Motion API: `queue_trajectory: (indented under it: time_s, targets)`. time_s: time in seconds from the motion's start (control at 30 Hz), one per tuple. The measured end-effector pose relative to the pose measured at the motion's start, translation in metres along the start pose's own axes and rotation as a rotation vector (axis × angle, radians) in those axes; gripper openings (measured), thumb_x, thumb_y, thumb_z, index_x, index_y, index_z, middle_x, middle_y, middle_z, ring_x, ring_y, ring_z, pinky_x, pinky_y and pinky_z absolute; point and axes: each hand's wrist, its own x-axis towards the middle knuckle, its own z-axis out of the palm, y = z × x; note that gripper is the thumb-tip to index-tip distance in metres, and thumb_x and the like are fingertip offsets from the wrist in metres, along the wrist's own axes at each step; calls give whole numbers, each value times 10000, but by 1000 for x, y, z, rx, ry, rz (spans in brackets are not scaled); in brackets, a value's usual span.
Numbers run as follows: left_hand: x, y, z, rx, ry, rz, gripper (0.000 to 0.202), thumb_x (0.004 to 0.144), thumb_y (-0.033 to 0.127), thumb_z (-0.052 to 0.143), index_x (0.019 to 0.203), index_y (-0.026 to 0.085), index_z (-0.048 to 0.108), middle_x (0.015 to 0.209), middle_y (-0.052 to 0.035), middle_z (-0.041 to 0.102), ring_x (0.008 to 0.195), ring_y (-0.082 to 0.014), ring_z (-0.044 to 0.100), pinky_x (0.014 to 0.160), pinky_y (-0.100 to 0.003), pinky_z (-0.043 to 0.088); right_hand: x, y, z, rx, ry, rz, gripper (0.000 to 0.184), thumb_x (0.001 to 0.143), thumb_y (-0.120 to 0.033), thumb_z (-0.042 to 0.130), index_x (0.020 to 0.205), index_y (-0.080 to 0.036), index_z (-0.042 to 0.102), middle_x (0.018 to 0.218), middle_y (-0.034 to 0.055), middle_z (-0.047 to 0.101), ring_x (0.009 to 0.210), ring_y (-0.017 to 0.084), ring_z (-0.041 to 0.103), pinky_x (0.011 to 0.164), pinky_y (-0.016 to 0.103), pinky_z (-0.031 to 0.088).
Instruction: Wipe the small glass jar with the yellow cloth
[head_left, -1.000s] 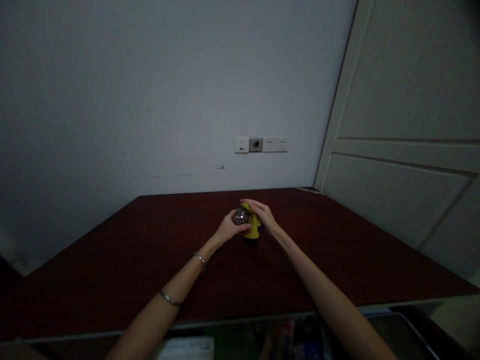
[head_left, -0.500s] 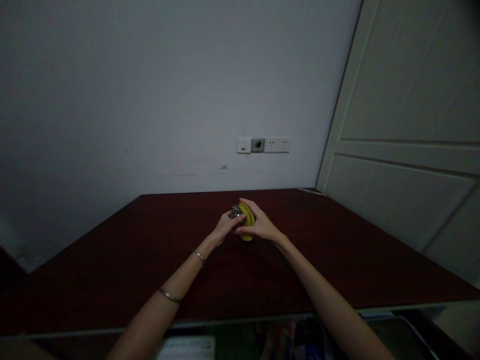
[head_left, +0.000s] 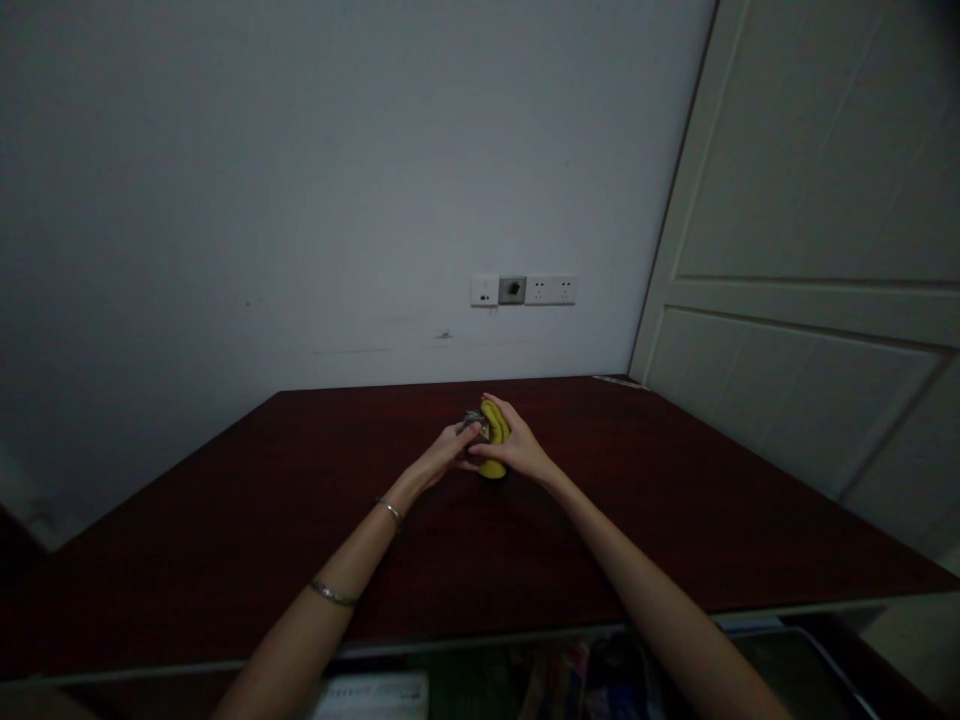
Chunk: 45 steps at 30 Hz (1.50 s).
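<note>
Over the middle of the dark red table (head_left: 420,590), my right hand (head_left: 525,450) curls round a yellow curved thing (head_left: 494,468) that looks like a banana. Its thumb lies across the near side, and its fingers reach over the top. My left hand (head_left: 442,452) grips a small shiny, glassy-looking thing (head_left: 474,417) right beside the yellow one. Its thumb rests on the shiny thing, whose exact kind I cannot make out. The two held things are close together, and the fingers hide part of both. Two metal bands circle my left forearm.
Behind the table rises a pale wall with a row of sockets (head_left: 551,290). A panelled white door (head_left: 795,400) stands to the right. Below the table's front edge, an open space holds a white box (head_left: 371,696), colourful packets (head_left: 555,680) and a dark tray-like thing (head_left: 795,675).
My left hand has shifted slightly left, its thumb drawing back from the yellow thing onto the shiny thing. The right hand keeps its grip, and the view has moved a little.
</note>
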Motion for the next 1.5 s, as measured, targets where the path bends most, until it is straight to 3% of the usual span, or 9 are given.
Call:
queue_trajectory:
  time_s: [0.13,0.27,0.33,0.7,0.83,0.93,1.03,1.23,1.5]
  targets:
    - [0,2,-10,141,-134,19,670,639,551,654,1143,142,487,1023,-115,588,815,-191,599,695,-332,499,3,2,2,140,94,180,822,535,-338,780,1269,-198,440,1249,117,514,1126,254,510,996,404,371]
    - [7,-8,-14,160,-151,218,857,543,409,778,1250,170,358,1230,-136,471,1075,-240,501,889,-362,428,4,3,6,224,94,316,829,521,-355,781,1258,-164,451,1212,130,549,1079,256,548,950,401,420]
    - [11,-15,-13,181,-143,242,864,540,394,783,1245,151,347,1248,-148,446,1120,-256,466,928,-383,400,3,3,9,239,71,329,839,522,-357,781,1265,-165,443,1225,132,541,1092,256,541,955,401,416]
    - [14,-22,-6,175,5,279,783,515,343,800,1140,121,385,1139,-135,518,1032,-252,522,881,-405,429,2,-1,4,208,-3,172,783,606,-387,738,1299,-221,415,1328,105,456,1181,245,472,1018,398,347]
    - [14,-22,-5,156,-8,291,781,516,302,803,1148,126,379,1193,-156,499,1081,-259,506,901,-403,418,3,-13,-2,161,-22,23,458,763,-406,597,1189,-242,550,1275,69,525,1192,222,466,1032,398,328]
    - [15,-24,-6,164,-19,316,772,523,288,797,1158,132,386,1209,-156,497,1100,-262,501,919,-414,403,3,-19,-2,106,-33,-73,297,796,-383,566,1050,-252,648,1210,52,583,1209,214,452,1044,406,311]
    - [15,-26,-5,192,-7,314,782,515,290,801,1160,135,386,1188,-145,518,1084,-258,515,906,-411,412,4,-18,-1,106,-5,-62,271,791,-391,570,1003,-256,672,1173,48,610,1179,216,486,1026,402,340]
    - [9,-24,-2,307,-14,359,769,517,293,807,1148,149,393,1109,-107,561,1015,-228,547,874,-365,439,8,-8,-3,169,111,160,352,777,-449,557,1024,-223,663,1102,61,653,1056,227,580,961,407,411]
    - [12,-27,-6,378,78,370,749,568,342,769,1188,149,394,1149,-121,542,1036,-233,537,874,-374,437,2,-18,3,137,19,-68,201,755,-370,617,891,-255,709,1087,46,654,1141,226,517,1008,409,358]
